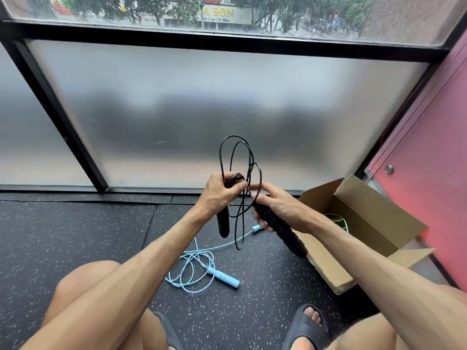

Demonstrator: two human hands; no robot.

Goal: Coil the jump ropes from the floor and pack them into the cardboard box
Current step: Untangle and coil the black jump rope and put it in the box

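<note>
Black jump rope (240, 157) loops above both hands' gripping fingers (237, 185).

Jump ropes, cardboard box (379, 215)
Looped black rope (285, 236) aloft; light-blue rope (225, 276) loose on floor (75, 236); green rope (338, 219) inside the open box.

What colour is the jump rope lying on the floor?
Light blue jump rope; shown in head view.

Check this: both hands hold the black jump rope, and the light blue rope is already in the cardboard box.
One point is wrong. The head view shows the light blue rope lying on the floor, outside the cardboard box, not in it. The left hand and right hand do hold the black jump rope.
</note>
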